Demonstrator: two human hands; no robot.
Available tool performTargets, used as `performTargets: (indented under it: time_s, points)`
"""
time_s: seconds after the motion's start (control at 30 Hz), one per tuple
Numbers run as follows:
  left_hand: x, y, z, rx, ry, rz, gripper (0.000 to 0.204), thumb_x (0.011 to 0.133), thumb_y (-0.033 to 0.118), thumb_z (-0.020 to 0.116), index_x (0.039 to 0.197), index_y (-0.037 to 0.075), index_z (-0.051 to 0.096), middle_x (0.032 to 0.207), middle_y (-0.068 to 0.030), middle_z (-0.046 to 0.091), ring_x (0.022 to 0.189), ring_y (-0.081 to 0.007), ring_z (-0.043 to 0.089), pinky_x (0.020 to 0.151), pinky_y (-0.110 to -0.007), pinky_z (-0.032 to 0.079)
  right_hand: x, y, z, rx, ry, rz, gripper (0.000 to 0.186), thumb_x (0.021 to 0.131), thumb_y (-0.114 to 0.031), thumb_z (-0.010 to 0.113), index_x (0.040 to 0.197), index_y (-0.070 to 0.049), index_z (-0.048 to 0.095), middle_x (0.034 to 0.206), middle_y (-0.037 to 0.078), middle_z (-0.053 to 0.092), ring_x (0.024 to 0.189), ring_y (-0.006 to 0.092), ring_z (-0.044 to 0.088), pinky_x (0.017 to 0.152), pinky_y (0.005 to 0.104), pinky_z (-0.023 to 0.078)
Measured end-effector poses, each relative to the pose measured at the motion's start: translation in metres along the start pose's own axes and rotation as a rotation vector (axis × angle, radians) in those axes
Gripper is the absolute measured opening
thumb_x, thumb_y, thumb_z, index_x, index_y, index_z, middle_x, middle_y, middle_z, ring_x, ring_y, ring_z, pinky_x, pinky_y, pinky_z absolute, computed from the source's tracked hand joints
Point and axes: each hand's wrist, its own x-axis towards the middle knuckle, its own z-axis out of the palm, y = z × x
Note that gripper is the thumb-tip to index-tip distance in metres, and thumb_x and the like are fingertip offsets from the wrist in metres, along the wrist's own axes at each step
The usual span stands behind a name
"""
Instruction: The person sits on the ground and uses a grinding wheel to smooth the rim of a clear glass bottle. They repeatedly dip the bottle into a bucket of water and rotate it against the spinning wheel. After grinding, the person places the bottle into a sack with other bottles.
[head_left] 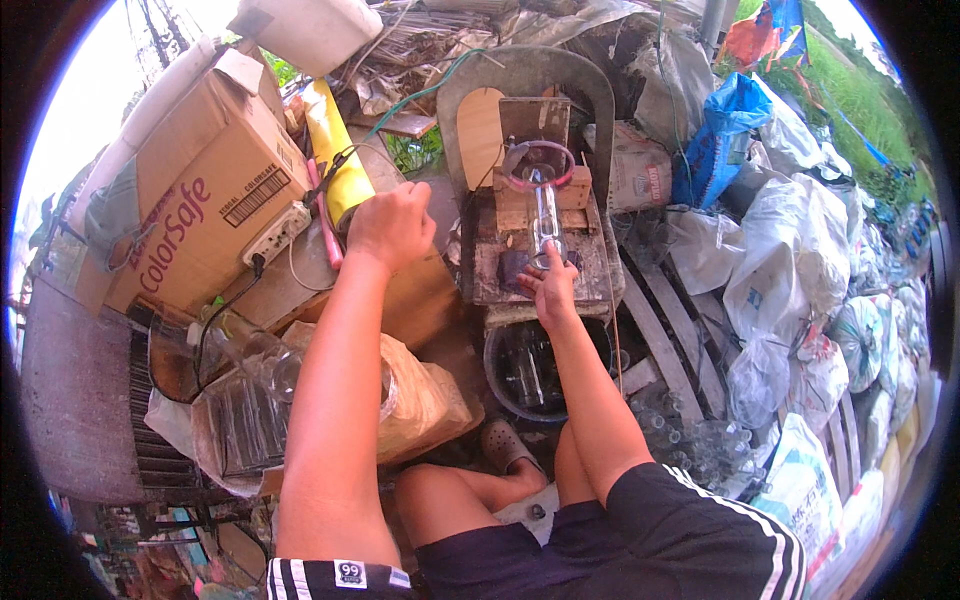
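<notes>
A clear glass bottle [544, 205] lies with its far end at a ring-shaped fitting [570, 163] on a wooden rig [534, 120], which stands on the seat of a weathered plastic chair [595, 100]. My right hand [548, 283] holds the bottle's near end with its fingers. My left hand [390, 225] is closed beside a yellow roll [328, 135], near a pink-handled tool [326, 230] and some cords; what it holds, if anything, is hidden. A power strip [275, 232] rests against a cardboard box [180, 200].
A black tub [492, 365] sits below the chair. Glass pieces lie in a paper sack [430, 400] at left. Bulging plastic sacks [775, 250], a blue bag [715, 130], slats [670, 300] and several bottles [690, 445] crowd the right.
</notes>
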Motion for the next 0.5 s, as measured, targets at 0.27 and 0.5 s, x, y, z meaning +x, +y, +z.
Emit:
performTargets:
  time_s: [0.27, 0.5]
  points:
    - [0.001, 0.002, -0.001, 0.015, -0.003, -0.02, 0.015, 0.086, 0.018, 0.066, 0.093, 0.005, 0.061, 0.093, -0.0186, 0.072, 0.083, -0.0406, 0.073, 0.074, -0.051, 0.061, 0.011, 0.012, 0.003, -0.239, 0.19, -0.292, 0.082, 0.096, -0.058, 0.07, 0.148, -0.015, 0.023, 0.116, 0.019, 0.06, 0.087, 0.0274, 0.068, 0.078, 0.046, 0.054]
    - [0.0, 0.001, 0.0, 0.008, -0.008, -0.006, 0.015, 0.086, 0.018, 0.066, 0.093, 0.005, 0.06, 0.093, -0.0186, 0.072, 0.083, -0.0405, 0.073, 0.074, -0.051, 0.061, 0.016, 0.003, -0.015, 0.092, -0.07, 0.09, 0.084, 0.097, -0.063, 0.065, 0.152, -0.014, 0.023, 0.113, 0.02, 0.06, 0.088, 0.0274, 0.068, 0.068, 0.0426, 0.052]
